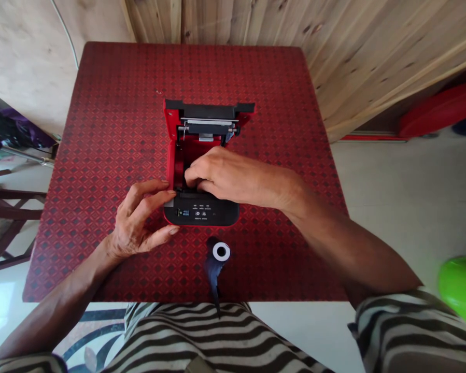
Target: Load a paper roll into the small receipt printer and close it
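A small red and black printer (225,210) stands on the table with its lid (213,111) raised, showing a roller and a metal bar on the lid's underside. My left hand (139,217) grips the printer's near left corner, fingertips on its side and top edge, thumb at the front. Inside the open compartment my right hand (217,173) has its fingers curled downward; whatever they hold is hidden. Between the printer and my body sits a small dark ribbon roll (213,263) with a white core, its loose end trailing over the table's near edge.
The red patterned tabletop (112,129) meets a wooden plank wall (287,20) behind. On the left is a dark wooden chair (13,207). A green rounded object (458,287) stands on the floor at the right.
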`<state>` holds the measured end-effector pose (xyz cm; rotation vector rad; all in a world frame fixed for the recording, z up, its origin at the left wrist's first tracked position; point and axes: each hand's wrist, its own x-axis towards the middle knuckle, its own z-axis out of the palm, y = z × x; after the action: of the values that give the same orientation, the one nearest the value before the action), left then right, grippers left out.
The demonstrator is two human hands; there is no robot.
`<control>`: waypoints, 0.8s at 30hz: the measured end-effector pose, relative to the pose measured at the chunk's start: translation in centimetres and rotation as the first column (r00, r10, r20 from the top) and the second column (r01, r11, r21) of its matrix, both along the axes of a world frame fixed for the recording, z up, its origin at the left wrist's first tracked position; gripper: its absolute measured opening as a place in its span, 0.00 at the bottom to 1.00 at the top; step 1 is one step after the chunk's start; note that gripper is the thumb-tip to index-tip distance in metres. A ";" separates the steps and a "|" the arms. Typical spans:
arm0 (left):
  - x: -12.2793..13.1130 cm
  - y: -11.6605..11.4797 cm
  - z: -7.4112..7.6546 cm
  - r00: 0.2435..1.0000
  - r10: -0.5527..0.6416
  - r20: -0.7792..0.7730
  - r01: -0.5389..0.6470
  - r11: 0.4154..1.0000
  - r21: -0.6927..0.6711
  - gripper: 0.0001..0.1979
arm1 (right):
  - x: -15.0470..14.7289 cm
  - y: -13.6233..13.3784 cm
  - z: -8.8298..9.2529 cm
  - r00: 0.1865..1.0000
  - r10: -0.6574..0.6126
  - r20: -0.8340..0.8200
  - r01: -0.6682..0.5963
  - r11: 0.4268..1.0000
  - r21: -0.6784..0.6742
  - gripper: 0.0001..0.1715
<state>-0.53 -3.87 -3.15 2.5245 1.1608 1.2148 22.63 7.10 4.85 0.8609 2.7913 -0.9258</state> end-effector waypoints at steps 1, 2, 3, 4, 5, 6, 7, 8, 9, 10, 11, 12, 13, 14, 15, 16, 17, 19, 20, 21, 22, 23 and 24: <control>0.0 0.0 0.1 1.000 -0.006 0.000 0.006 1.000 -0.011 0.27 | 0.0 0.0 -0.1 1.000 -0.003 -0.002 0.003 1.000 0.009 0.18; -0.1 0.0 0.3 1.000 -0.013 0.009 0.013 1.000 -0.028 0.26 | 0.0 0.0 -0.3 1.000 -0.003 -0.010 0.003 1.000 0.016 0.18; -0.1 0.0 0.4 1.000 -0.013 0.028 0.015 0.999 -0.047 0.26 | 0.2 0.0 -0.3 1.000 -0.004 -0.025 0.005 1.000 0.024 0.17; -0.2 0.0 0.7 0.999 -0.003 0.053 0.006 0.998 -0.066 0.25 | 0.3 0.0 -0.4 0.999 -0.009 -0.045 0.010 0.999 0.032 0.17; -0.2 0.2 1.0 0.997 0.019 0.081 -0.013 0.997 -0.079 0.24 | 0.5 -0.1 -0.4 0.997 -0.018 -0.071 0.021 0.999 0.042 0.16; -0.2 0.3 1.3 0.993 0.046 0.106 -0.037 0.996 -0.085 0.22 | 0.8 -0.1 -0.4 0.994 -0.034 -0.106 0.040 0.998 0.050 0.16; -0.2 0.6 1.7 0.989 0.075 0.124 -0.064 0.994 -0.085 0.20 | 1.1 -0.1 -0.4 0.987 -0.059 -0.149 0.068 0.996 0.056 0.16; -0.1 1.0 2.2 0.986 0.096 0.135 -0.086 0.993 -0.080 0.17 | 1.3 -0.2 -0.4 0.976 -0.089 -0.199 0.103 0.993 0.058 0.16; -0.1 1.5 2.7 0.984 0.105 0.141 -0.095 0.993 -0.072 0.16 | 1.6 -0.3 -0.4 0.959 -0.124 -0.255 0.142 0.988 0.054 0.16; 0.0 2.0 3.3 0.984 0.107 0.139 -0.099 0.993 -0.070 0.15 | 1.8 -0.4 -0.5 0.936 -0.162 -0.312 0.184 0.982 0.042 0.16; 0.0 2.5 3.9 0.986 0.100 0.133 -0.092 0.994 -0.061 0.15 | 2.0 -0.5 -0.6 0.911 -0.199 -0.361 0.222 0.975 0.023 0.15; 0.0 3.1 4.4 0.991 0.089 0.101 -0.083 0.995 -0.062 0.14 | 2.2 -0.7 -0.7 0.887 -0.234 -0.398 0.254 0.967 -0.002 0.14; 0.1 3.6 4.9 0.997 0.071 0.044 -0.068 0.995 -0.071 0.14 | 2.2 -0.9 -0.9 0.865 -0.266 -0.426 0.283 0.959 -0.026 0.13; 0.1 4.2 5.3 0.999 0.042 -0.008 -0.042 0.997 -0.072 0.13 | 2.3 -1.1 -1.0 0.845 -0.296 -0.446 0.309 0.950 -0.046 0.12; 0.1 4.6 5.5 0.998 0.010 -0.060 -0.015 0.997 -0.078 0.13 | 2.2 -1.3 -1.2 0.826 -0.322 -0.462 0.333 0.941 -0.060 0.11; 0.1 5.0 5.7 0.994 -0.018 -0.105 0.009 0.996 -0.085 0.13 | 2.2 -1.5 -1.4 0.809 -0.342 -0.478 0.355 0.933 -0.066 0.11; 0.2 5.3 5.8 0.989 -0.044 -0.142 0.031 0.995 -0.092 0.13 | 2.1 -1.7 -1.6 0.792 -0.356 -0.496 0.374 0.925 -0.067 0.11; 0.4 5.8 5.8 0.975 -0.069 -0.212 0.046 0.993 -0.113 0.13 | 1.8 -1.9 -1.9 0.764 -0.371 -0.527 0.402 0.914 -0.060 0.12; 0.5 5.9 5.8 0.968 -0.071 -0.240 0.044 0.992 -0.117 0.13 | 1.7 -1.9 -2.1 0.756 -0.373 -0.538 0.410 0.910 -0.055 0.12; 0.6 6.0 5.8 0.963 -0.067 -0.262 0.038 0.993 -0.113 0.13 | 1.6 -1.9 -2.2 0.751 -0.372 -0.545 0.415 0.908 -0.047 0.13; 0.6 6.1 5.8 0.959 -0.064 -0.277 0.037 0.994 -0.101 0.13 | 1.6 -1.9 -2.4 0.751 -0.369 -0.548 0.419 0.907 -0.037 0.13; 0.7 6.1 5.8 0.956 -0.062 -0.285 0.041 0.996 -0.080 0.12 | 1.6 -1.9 -2.4 0.753 -0.363 -0.549 0.421 0.907 -0.022 0.14; 0.8 6.2 5.8 0.955 -0.063 -0.288 0.049 0.997 -0.056 0.11 | 1.6 -2.0 -2.5 0.756 -0.355 -0.550 0.423 0.906 -0.003 0.14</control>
<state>0.22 2.31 2.67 2.7440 1.1474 0.8104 24.26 5.10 2.39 1.4513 3.2291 -1.2321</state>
